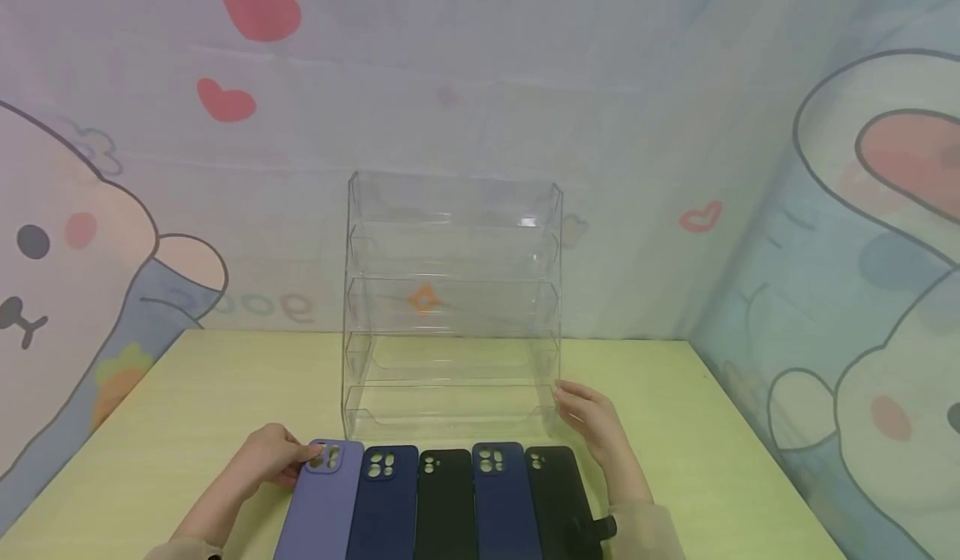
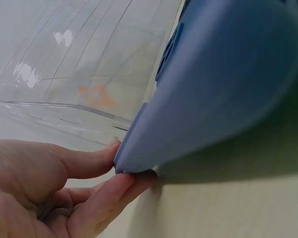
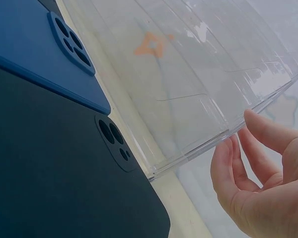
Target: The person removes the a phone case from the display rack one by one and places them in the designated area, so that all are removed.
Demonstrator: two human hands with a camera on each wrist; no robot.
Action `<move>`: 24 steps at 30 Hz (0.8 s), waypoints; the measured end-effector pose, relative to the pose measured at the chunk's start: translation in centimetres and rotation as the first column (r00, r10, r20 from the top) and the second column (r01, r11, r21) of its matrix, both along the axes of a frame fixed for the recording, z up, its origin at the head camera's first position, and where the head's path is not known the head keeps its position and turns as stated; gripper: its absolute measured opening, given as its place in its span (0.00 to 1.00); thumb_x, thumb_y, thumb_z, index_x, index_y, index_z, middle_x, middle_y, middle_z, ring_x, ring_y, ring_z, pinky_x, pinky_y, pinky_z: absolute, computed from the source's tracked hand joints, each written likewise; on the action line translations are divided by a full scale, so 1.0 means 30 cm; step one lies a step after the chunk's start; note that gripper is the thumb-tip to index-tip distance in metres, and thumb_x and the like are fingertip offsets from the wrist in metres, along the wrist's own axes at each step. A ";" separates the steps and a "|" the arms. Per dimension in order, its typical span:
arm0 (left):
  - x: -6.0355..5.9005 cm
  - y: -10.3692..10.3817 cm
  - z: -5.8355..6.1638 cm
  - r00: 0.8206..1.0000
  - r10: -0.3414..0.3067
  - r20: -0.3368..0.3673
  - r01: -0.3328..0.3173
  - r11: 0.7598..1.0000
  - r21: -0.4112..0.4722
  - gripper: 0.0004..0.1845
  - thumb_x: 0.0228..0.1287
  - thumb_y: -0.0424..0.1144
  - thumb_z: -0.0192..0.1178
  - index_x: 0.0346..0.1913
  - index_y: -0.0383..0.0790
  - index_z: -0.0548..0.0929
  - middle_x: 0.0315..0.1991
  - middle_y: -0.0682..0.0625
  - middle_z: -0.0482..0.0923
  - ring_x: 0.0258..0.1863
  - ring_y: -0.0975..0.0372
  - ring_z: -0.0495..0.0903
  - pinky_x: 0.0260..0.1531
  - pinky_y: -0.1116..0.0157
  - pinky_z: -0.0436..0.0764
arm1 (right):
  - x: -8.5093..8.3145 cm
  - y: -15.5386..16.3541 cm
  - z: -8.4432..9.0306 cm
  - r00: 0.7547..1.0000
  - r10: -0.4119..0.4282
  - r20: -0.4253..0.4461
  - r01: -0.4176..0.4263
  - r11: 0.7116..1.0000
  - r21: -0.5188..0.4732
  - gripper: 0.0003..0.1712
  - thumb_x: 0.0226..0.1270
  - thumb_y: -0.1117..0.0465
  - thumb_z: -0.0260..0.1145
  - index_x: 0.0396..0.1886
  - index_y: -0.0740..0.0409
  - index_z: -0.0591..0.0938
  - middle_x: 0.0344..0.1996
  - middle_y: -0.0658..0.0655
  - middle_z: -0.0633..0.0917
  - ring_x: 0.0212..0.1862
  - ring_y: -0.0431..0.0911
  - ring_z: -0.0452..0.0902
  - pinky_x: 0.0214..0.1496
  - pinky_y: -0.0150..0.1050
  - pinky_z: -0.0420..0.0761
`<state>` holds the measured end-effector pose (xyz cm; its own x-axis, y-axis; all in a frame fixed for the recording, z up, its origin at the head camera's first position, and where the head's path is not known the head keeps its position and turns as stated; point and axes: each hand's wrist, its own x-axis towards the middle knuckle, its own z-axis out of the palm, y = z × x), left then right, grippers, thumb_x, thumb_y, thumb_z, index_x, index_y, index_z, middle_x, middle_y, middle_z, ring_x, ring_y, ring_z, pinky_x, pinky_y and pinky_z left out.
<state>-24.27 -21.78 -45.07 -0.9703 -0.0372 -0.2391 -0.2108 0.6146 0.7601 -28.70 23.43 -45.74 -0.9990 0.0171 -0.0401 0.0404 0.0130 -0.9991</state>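
Observation:
My left hand (image 1: 272, 453) pinches the upper left corner of a purple phone case (image 1: 322, 502), thumb on top and fingers beneath. In the left wrist view that case (image 2: 213, 94) appears at a steep slant above the pale table. My right hand (image 1: 596, 418) touches the right side of a clear tiered rack (image 1: 453, 402) with its fingertips. The right wrist view shows the thumb and fingers (image 3: 223, 163) at the rack's side panel, loosely bent. Beside the purple case lie a dark blue case (image 1: 384, 502), a black case (image 1: 446, 506), another blue case (image 1: 506, 502) and another black case (image 1: 558, 493).
The rack has several see-through tiers and stands behind the row of cases on a pale yellow table (image 1: 660, 427). A cartoon-printed cloth (image 1: 637, 127) hangs behind and at the right. A small dark device (image 1: 604, 529) sits by the right sleeve (image 1: 645, 531).

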 end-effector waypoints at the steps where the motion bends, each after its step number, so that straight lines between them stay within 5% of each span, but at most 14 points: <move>1: 0.002 -0.001 0.000 1.000 0.002 -0.002 -0.002 1.000 -0.020 0.17 0.61 0.38 0.67 0.33 0.21 0.83 0.21 0.46 0.80 0.19 0.63 0.80 0.23 0.66 0.84 | 0.000 0.000 0.000 1.000 0.001 0.000 -0.001 1.000 0.001 0.27 0.72 0.64 0.59 0.67 0.72 0.69 0.65 0.67 0.73 0.67 0.59 0.69 0.70 0.47 0.69; 10: 0.020 0.001 0.012 0.999 -0.023 -0.033 0.017 0.987 -0.160 0.19 0.58 0.43 0.69 0.21 0.30 0.82 0.14 0.48 0.80 0.13 0.63 0.81 0.19 0.66 0.82 | -0.005 -0.003 0.004 1.000 0.002 0.001 -0.002 1.000 0.001 0.26 0.72 0.64 0.59 0.66 0.72 0.69 0.64 0.66 0.74 0.66 0.58 0.70 0.68 0.44 0.72; 16: 0.020 0.030 0.060 0.994 -0.096 -0.053 0.079 0.963 -0.258 0.21 0.63 0.45 0.65 0.23 0.28 0.81 0.13 0.47 0.80 0.12 0.60 0.82 0.21 0.64 0.83 | 0.004 -0.005 0.018 1.000 -0.013 -0.009 0.013 0.999 0.035 0.26 0.71 0.64 0.60 0.64 0.72 0.71 0.63 0.67 0.75 0.63 0.54 0.74 0.66 0.44 0.74; 21: 0.027 0.071 0.120 0.986 -0.158 -0.059 0.124 0.918 -0.377 0.20 0.65 0.47 0.62 0.30 0.29 0.85 0.16 0.49 0.80 0.14 0.61 0.80 0.19 0.65 0.78 | 0.018 -0.010 0.037 0.998 -0.039 -0.052 0.046 0.991 0.128 0.23 0.71 0.64 0.61 0.61 0.73 0.74 0.60 0.69 0.78 0.59 0.55 0.78 0.64 0.47 0.76; 24: 0.024 0.112 0.154 0.969 -0.211 -0.131 0.133 0.886 -0.445 0.18 0.65 0.47 0.62 0.36 0.32 0.87 0.24 0.47 0.84 0.22 0.58 0.82 0.24 0.61 0.79 | 0.026 -0.016 0.054 0.994 -0.066 -0.090 0.085 0.971 0.222 0.22 0.71 0.63 0.61 0.60 0.71 0.76 0.57 0.69 0.79 0.57 0.58 0.79 0.61 0.49 0.79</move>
